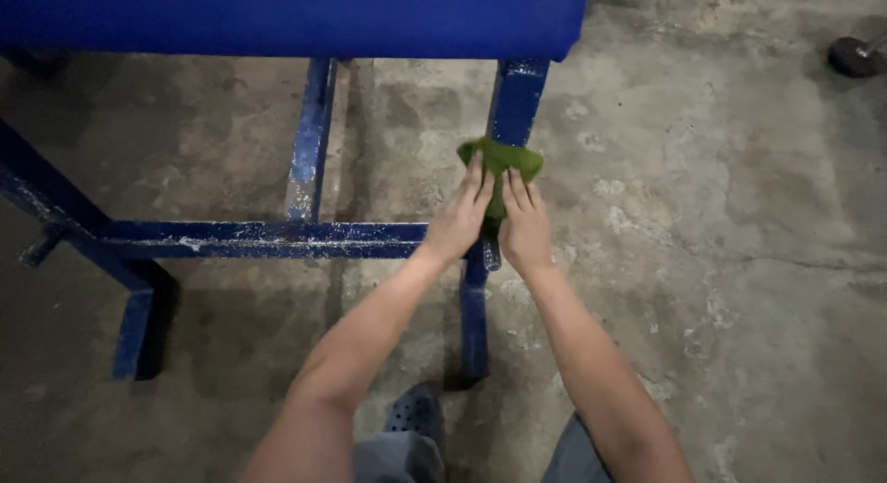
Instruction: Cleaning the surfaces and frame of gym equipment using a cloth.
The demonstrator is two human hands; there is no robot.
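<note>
A green cloth (502, 160) is wrapped around the right leg (514, 104) of a blue metal frame, just below the blue padded top (296, 19). My left hand (457, 223) presses the cloth from the left side of the leg. From the right side my right hand (525, 229) holds the same cloth, fingers pointing up. Both hands meet around the leg where the horizontal crossbar (268, 240) joins it. The paint on the frame is chipped and streaked white.
The frame stands on a rough, stained concrete floor (721, 261). A second upright bar (309, 141) and a slanted left leg (55, 206) lie to the left. A dark round object (855, 55) sits at the top right. My dark shoe (414, 413) is below the hands.
</note>
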